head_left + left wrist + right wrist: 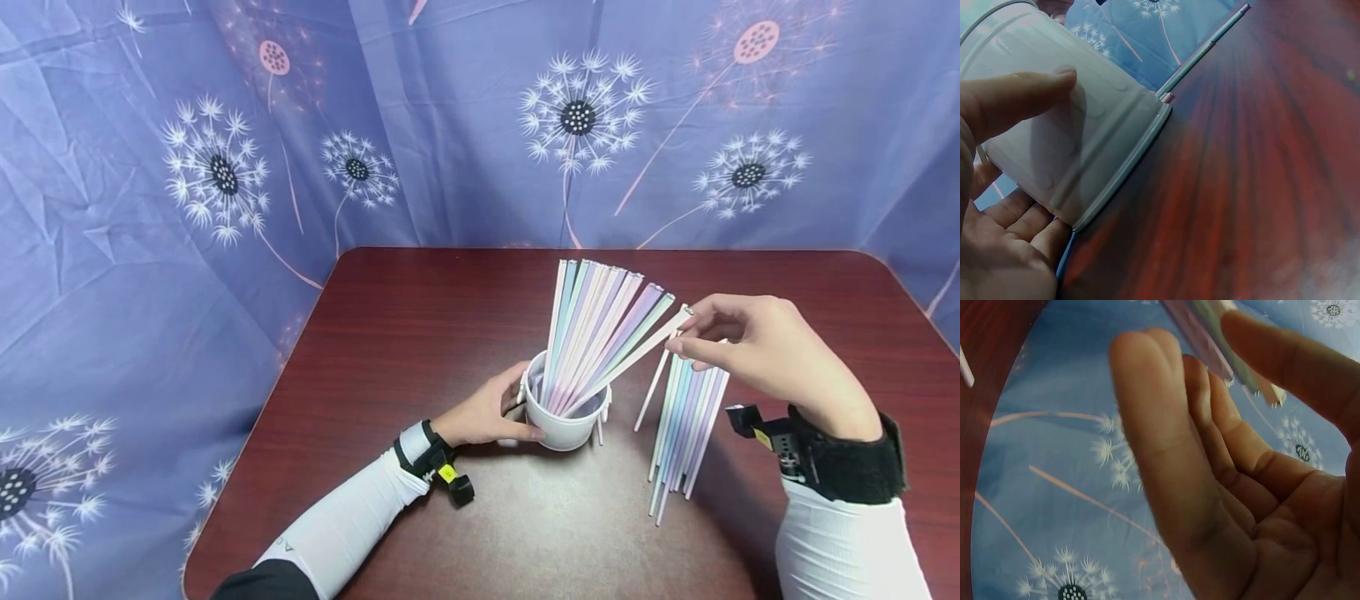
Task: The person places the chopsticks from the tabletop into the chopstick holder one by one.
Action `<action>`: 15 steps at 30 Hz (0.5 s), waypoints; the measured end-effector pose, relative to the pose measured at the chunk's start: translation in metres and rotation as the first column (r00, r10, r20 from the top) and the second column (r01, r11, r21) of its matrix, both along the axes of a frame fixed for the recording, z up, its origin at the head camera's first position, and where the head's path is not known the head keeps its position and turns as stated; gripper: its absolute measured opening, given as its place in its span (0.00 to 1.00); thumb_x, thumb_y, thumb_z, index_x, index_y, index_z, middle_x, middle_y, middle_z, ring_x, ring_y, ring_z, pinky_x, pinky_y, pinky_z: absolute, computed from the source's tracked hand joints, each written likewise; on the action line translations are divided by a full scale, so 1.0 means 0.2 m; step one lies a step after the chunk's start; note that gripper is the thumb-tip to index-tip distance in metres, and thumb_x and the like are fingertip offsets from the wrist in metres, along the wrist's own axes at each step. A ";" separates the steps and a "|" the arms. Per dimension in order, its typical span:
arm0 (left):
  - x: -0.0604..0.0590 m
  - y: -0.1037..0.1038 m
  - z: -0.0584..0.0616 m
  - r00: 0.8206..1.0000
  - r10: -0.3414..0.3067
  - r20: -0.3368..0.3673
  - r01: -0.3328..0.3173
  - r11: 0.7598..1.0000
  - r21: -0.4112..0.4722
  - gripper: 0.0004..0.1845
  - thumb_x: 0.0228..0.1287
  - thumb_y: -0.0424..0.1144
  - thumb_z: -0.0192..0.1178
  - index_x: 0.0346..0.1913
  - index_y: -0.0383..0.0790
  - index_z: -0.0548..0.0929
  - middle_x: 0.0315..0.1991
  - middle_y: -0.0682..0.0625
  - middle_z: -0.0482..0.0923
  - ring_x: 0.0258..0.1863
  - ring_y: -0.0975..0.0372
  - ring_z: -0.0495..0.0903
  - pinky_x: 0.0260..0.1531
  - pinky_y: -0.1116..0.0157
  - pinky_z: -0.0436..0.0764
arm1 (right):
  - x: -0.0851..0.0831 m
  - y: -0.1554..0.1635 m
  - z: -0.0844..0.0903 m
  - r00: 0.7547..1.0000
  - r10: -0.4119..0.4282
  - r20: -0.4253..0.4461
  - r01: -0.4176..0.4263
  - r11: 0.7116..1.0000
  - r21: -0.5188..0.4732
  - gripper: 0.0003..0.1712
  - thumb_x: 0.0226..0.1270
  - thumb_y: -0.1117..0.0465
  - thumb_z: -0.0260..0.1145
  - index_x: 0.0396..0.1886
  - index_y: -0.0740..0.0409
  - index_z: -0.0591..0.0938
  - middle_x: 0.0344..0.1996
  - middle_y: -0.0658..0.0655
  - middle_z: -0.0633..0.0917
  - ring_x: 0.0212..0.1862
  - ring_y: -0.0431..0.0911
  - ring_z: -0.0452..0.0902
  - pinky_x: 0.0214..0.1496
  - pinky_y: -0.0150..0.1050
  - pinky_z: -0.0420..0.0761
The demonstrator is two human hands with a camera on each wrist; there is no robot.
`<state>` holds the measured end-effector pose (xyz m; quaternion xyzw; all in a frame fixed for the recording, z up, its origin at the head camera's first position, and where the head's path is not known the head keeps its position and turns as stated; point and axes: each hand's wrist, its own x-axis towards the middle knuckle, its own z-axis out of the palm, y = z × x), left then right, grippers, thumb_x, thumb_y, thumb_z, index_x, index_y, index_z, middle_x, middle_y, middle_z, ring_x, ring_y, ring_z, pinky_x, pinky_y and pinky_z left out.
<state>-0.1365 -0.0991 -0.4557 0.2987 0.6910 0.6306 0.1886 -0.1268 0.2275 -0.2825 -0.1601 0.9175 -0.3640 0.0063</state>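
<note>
The left hand point(487, 412) is curling round the side of a white cup point(562, 421) standing near the middle of the dark red table point(420, 333), thumb lying flat on its ribbed wall. A fan of pastel chopsticks point(596, 329) is leaning out of the cup toward the right. The right hand point(757, 346) is pinching the top end of the lowest chopstick point(637, 354) between thumb and fingertips. More chopsticks point(686, 425) are lying in a loose pile on the table just right of the cup, under that hand.
</note>
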 end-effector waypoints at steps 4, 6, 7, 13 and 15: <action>0.00 0.00 0.00 1.000 0.000 0.012 0.000 1.000 0.013 0.48 0.47 0.23 0.73 0.71 0.43 0.59 0.68 0.47 0.67 0.69 0.63 0.64 0.71 0.65 0.63 | -0.04 0.06 -0.02 1.000 -0.027 0.013 0.026 0.998 0.050 0.12 0.60 0.52 0.73 0.40 0.50 0.85 0.31 0.50 0.87 0.30 0.39 0.85 0.30 0.30 0.82; 0.00 0.01 0.00 1.000 0.005 0.017 -0.005 1.000 0.012 0.48 0.47 0.22 0.73 0.70 0.42 0.59 0.67 0.46 0.67 0.68 0.62 0.65 0.71 0.65 0.64 | -0.08 0.11 -0.03 0.997 -0.068 0.020 0.066 0.992 0.110 0.15 0.60 0.48 0.72 0.42 0.50 0.85 0.31 0.50 0.88 0.30 0.38 0.84 0.32 0.31 0.80; 0.00 0.01 0.01 1.000 0.009 0.018 -0.009 1.000 0.011 0.48 0.46 0.21 0.73 0.70 0.42 0.59 0.66 0.46 0.67 0.68 0.62 0.66 0.71 0.64 0.64 | -0.10 0.13 -0.05 0.996 -0.083 0.018 0.080 0.986 0.144 0.17 0.61 0.46 0.71 0.43 0.51 0.85 0.31 0.50 0.88 0.29 0.39 0.83 0.34 0.32 0.79; 0.04 0.01 0.08 0.999 0.022 0.028 -0.022 1.000 -0.009 0.51 0.44 0.22 0.75 0.71 0.40 0.58 0.67 0.45 0.65 0.68 0.61 0.65 0.71 0.65 0.63 | -0.24 0.30 -0.20 0.989 -0.129 0.069 0.104 0.952 0.288 0.22 0.62 0.47 0.70 0.42 0.62 0.85 0.28 0.54 0.88 0.29 0.45 0.81 0.34 0.43 0.78; 0.05 0.01 0.11 0.999 0.023 0.025 -0.023 1.000 -0.019 0.52 0.43 0.23 0.76 0.71 0.40 0.58 0.67 0.46 0.65 0.68 0.62 0.65 0.71 0.66 0.63 | -0.27 0.35 -0.26 0.976 -0.150 0.157 0.096 0.946 0.309 0.21 0.61 0.50 0.70 0.41 0.65 0.85 0.25 0.54 0.87 0.29 0.46 0.82 0.30 0.43 0.79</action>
